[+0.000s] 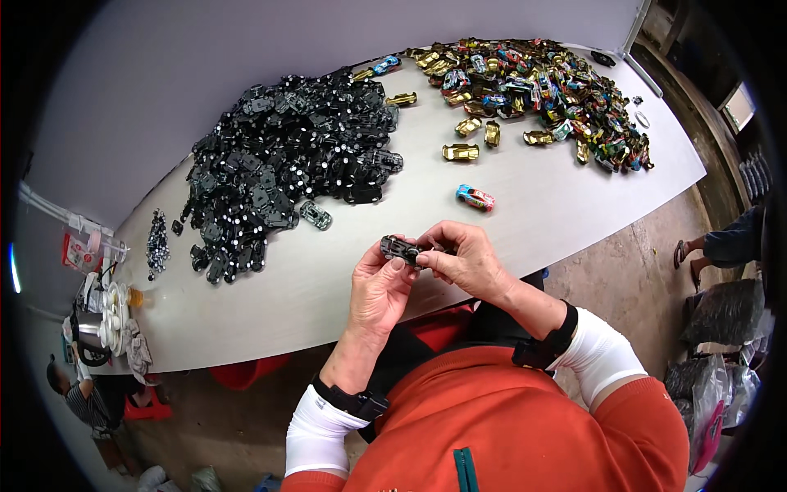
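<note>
Your dark toy car chassis [399, 249] looks like small moulded plastic: probably light and stiff, a bit slick, no real give. Wheels and axles are likely the weak spots, so hold it by the long sides of the body and don't load the wheels. It's up in front of you over the near part of the table [311, 287], between your two hands. Your left hand [379, 295] has it pinched, thumb on the near side, fingertips round behind. Your right hand [471, 261] is curled with thumb and index closed in at the chassis's right end; thumb tip looks to be touching it. Something small and dark shows between those right fingers; can't tell if it's a separate part. Chassis sits at your fingertips, well clear of both palms.
</note>
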Demonstrator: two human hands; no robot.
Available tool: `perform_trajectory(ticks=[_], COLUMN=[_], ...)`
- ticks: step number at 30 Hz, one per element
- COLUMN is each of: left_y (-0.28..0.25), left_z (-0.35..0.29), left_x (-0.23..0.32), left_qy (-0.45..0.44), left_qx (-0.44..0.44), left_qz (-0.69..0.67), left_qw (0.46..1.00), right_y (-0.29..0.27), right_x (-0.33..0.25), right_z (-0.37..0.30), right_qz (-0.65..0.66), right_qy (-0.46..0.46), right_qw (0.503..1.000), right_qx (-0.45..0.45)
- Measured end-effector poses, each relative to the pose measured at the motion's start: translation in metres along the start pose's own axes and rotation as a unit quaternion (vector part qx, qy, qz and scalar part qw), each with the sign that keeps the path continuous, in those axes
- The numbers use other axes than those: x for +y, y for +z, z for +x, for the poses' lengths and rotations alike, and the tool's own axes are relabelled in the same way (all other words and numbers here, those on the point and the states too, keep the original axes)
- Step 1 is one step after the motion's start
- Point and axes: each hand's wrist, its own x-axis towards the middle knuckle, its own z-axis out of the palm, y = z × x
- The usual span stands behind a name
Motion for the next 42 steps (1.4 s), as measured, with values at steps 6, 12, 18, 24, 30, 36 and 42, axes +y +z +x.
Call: perform_trajectory(ticks=[6,12,18,24,30,36,42], left_y=[-0.006,-0.003,0.003,0.003,0.012,0.017,0.019], left_z=[-0.005,-0.003,-0.009,-0.007,-0.006,-0.006,-0.008], left_x=[0.001,-0.003,0.009,0.011,0.014,0.015,0.013], left_qy=[-0.02,-0.025,-0.001,0.044,0.078,0.091,0.082], left_qx=[-0.005,-0.016,-0.022,-0.028,-0.033,-0.038,-0.017], left_qz=[-0.003,0.03,0.034,0.042,0.099,0.117,0.151], left_qw=[1.0,0.999,0.999,0.998,0.991,0.988,0.985], right_y=[-0.084,-0.108,-0.092,-0.033,-0.016,-0.017,-0.014], right_x=[-0.007,-0.007,0.003,-0.029,-0.016,-0.023,-0.023], right_z=[0.025,0.046,0.061,0.0,-0.006,-0.007,-0.009], right_qz=[-0.249,-0.507,-0.509,-0.01,0.012,-0.022,-0.198], right_qy=[-0.097,-0.091,-0.052,-0.027,-0.075,-0.08,-0.189], right_qw=[0.949,0.855,0.859,0.999,0.996,0.995,0.961], right_qx=[0.166,0.063,0.013,-0.042,-0.055,-0.054,-0.03])
